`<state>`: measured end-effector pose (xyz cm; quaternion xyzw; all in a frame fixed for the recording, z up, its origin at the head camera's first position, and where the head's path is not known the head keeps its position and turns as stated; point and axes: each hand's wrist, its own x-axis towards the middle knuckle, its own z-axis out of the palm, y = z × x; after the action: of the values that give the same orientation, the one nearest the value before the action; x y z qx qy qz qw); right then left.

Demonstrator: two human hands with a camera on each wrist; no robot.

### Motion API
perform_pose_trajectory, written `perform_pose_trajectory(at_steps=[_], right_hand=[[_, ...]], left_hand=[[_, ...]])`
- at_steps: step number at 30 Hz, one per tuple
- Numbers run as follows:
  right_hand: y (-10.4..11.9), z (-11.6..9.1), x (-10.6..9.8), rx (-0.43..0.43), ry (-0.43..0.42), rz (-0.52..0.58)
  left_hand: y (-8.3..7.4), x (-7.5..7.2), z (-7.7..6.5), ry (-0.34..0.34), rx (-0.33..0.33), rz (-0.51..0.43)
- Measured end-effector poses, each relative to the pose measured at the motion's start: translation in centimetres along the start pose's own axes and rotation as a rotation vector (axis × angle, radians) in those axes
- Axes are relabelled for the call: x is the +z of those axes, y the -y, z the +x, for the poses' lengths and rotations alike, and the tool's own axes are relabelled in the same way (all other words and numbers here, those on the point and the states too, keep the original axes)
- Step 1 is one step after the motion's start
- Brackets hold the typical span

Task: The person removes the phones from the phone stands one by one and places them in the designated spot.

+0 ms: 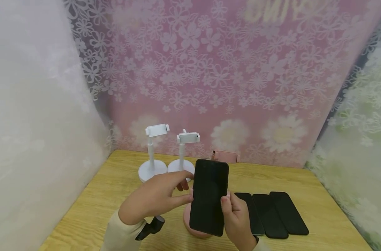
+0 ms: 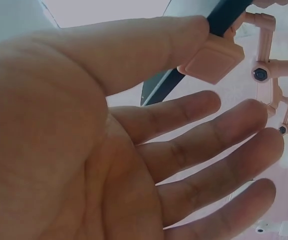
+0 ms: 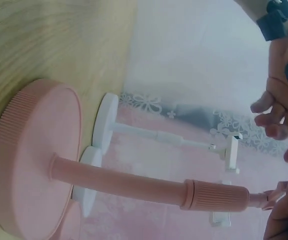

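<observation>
A black smartphone (image 1: 209, 197) stands nearly upright in the clamp of a pink phone stand (image 3: 119, 182), whose round base is on the table. My right hand (image 1: 237, 218) grips the phone's right edge by the clamp, thumb on the front; its other fingers are mostly hidden behind. On the opposite side, my left hand (image 1: 157, 195) touches the phone's left edge and the pink clamp jaw with its thumb. The left wrist view shows the other fingers of that hand extended and apart, holding nothing. A pink clamp pad (image 2: 214, 60) lies against the phone's edge there.
Two white phone stands (image 1: 152, 169) are at the back left of the wooden table (image 1: 93, 209). Another pink stand (image 1: 226, 156) is behind the phone. Several black smartphones (image 1: 289, 212) lie flat on the right. A flowered curtain (image 1: 209, 69) hangs behind.
</observation>
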<state>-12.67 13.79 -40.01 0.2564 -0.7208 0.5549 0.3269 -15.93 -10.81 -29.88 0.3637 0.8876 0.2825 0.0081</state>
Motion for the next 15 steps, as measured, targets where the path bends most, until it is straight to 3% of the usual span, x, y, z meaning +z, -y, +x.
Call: perform_pose_trajectory(at_steps=[6,10,13,15], right_hand=[[-0.7,0.5,-0.5,-0.025,0.012,0.066],[-0.5,2.1,-1.6,-0.112,0.004,0.133],[0.6,3.8,-2.7,-0.146,-0.032,0.002],[1.8,4.6,-3.1,-0.13,-0.037,-0.165]], left_hand=[[0.1,-0.1,0.1,0.034,0.004,-0.001],[0.2,0.0,0.4,0.026,0.033,-0.01],[0.4,0.1,0.5,-0.016,0.08,0.002],[0.5,0.2,0.5,-0.045,0.112,0.017]])
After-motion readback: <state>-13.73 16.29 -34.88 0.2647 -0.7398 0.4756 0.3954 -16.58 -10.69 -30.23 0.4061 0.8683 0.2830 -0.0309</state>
